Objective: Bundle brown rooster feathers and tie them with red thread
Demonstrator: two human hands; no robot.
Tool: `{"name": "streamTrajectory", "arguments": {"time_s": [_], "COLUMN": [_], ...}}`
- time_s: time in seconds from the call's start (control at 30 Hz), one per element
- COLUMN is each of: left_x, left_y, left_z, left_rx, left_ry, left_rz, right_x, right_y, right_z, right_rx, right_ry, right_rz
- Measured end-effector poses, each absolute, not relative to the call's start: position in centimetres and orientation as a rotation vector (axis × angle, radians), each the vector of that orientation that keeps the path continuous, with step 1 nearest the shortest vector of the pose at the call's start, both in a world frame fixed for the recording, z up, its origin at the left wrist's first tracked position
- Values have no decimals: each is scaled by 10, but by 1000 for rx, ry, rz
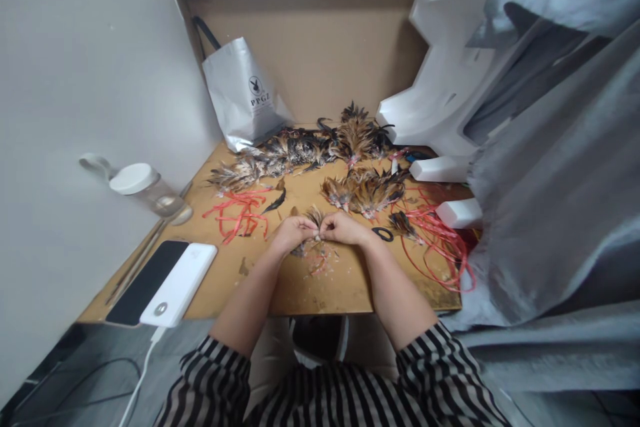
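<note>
My left hand [295, 232] and my right hand [342, 228] meet over the front middle of the table, fingertips pinched together. Between them stands a small bunch of brown feathers [315, 215], its lower end covered by my fingers. Both hands appear closed on its base. Just below lie loose feather bits and red string scraps [318, 260]. Behind my right hand rests a pile of brown feather bunches [367, 191]. A small dark feather bunch [401, 223] and a black ring [383, 234] sit to the right of that hand.
Red strings lie at left [240, 212] and in a tangle at right [445, 247]. More feathers [300, 150] line the back beside a silver bag [243, 94]. A lidded cup [150, 190], phone [149, 284] and power bank [180, 286] occupy the left. Grey cloth [560, 180] hangs at right.
</note>
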State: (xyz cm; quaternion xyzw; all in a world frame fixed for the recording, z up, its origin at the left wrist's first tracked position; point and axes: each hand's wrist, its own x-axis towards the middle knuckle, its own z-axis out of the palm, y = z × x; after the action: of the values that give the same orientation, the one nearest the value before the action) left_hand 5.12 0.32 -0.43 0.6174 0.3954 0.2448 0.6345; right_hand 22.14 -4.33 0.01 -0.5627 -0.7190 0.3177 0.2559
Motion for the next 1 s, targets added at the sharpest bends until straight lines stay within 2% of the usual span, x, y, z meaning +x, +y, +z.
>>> {"name": "streamTrajectory", "arguments": {"time_s": [0.27, 0.43, 0.77, 1.0], "left_x": [52, 52, 46, 47], "left_y": [4, 3, -5, -4], "left_z": [-9, -15, -6, -12], "left_rx": [1426, 1511, 2370, 2646], "left_ry": [901, 858, 833, 759], "left_rz": [594, 665, 750, 709], "right_x": [219, 211, 207, 207], "right_y": [-44, -44, -45, -45], "right_z": [3, 4, 6, 6], "right_rx": [-1494, -1535, -1760, -1753], "right_ry": [-1844, -1852, -1972, -1971], "right_rz": [920, 833, 623, 611]}}
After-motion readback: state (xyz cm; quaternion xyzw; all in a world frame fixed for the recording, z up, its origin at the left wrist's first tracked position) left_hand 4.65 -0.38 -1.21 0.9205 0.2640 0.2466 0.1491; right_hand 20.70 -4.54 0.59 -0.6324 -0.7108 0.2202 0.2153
